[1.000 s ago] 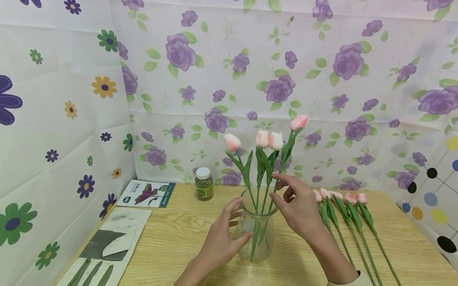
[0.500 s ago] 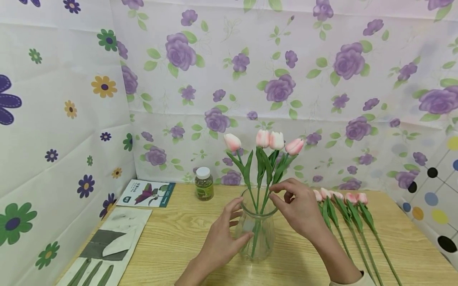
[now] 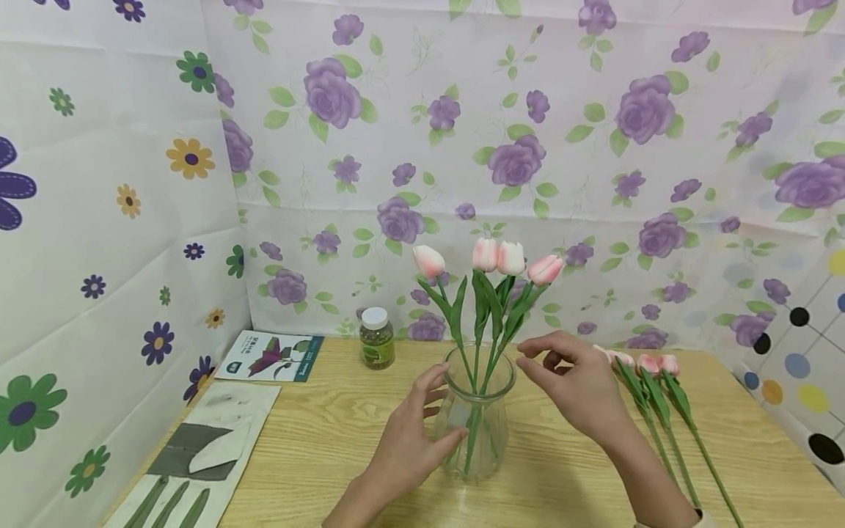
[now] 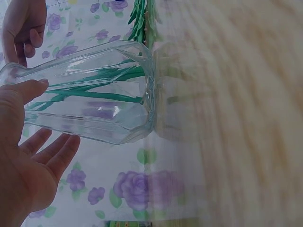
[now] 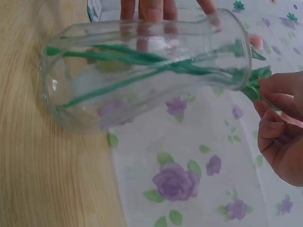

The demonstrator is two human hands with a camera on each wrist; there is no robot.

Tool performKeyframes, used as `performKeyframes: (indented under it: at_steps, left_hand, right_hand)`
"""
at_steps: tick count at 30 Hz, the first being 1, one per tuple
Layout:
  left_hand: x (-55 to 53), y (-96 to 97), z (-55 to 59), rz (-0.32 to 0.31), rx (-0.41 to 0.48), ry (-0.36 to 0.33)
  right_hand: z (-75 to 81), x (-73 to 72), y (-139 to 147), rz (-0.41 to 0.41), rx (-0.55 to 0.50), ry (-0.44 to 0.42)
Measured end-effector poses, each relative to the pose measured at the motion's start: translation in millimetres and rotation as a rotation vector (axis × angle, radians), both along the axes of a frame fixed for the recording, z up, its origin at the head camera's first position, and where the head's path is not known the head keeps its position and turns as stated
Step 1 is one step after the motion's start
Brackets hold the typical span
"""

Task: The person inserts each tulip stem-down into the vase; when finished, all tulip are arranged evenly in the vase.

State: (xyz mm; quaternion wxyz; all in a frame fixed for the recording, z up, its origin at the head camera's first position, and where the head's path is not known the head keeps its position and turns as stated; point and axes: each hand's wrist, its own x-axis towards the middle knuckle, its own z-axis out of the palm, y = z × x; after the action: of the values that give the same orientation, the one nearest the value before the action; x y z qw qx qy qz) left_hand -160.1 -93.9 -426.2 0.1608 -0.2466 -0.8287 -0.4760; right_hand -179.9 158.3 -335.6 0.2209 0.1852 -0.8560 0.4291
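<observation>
A clear glass vase (image 3: 455,458) stands upright on the wooden table, holding several pink-and-white tulips (image 3: 486,255) whose green stems cross inside. My left hand (image 3: 408,436) holds the vase from its left side, thumb on the near wall and fingers round the far side; the left wrist view shows that thumb lying over the glass (image 4: 109,118). Just right of the rim is my right hand (image 3: 584,385), thumb and index finger slightly apart with nothing between them. Close to these fingertips, the rightmost tulip (image 3: 546,270) leans right in the vase.
More tulips (image 3: 650,363) lie on the table (image 3: 317,447) at the right, partly behind the right forearm. A white-lidded jar (image 3: 376,341) stands at the back. A booklet (image 3: 269,358) and a printed sheet (image 3: 198,440) lie at the left. Patterned cloth (image 3: 429,161) hangs behind.
The rightmost tulip has dropped lower into the vase, its head now near the others' height. My right hand has let go of its stem and moved right. The left hand stays put.
</observation>
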Motion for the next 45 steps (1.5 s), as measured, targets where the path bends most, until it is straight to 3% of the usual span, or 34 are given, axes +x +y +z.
performKeyframes:
  at_steps: [11, 24, 36, 45]
  left_hand:
    - [-0.5, 1.0, 2.4, 0.017, 0.013, 0.013]
    - [0.8, 0.9, 1.5, 0.017, 0.019, 0.004]
    - [0.6, 1.5, 1.9, 0.015, 0.014, -0.012]
    - [0.3, 0.7, 1.8, 0.012, 0.014, -0.018]
  right_hand:
    - [-5.8, -8.5, 56, -0.104, 0.004, -0.099]
    - [-21.0, -17.0, 108, -0.124, 0.074, -0.254]
    - [-56.2, -15.8, 137, -0.130, 0.194, -0.431]
    - [-73.2, -20.9, 144, -0.123, 0.204, -0.485]
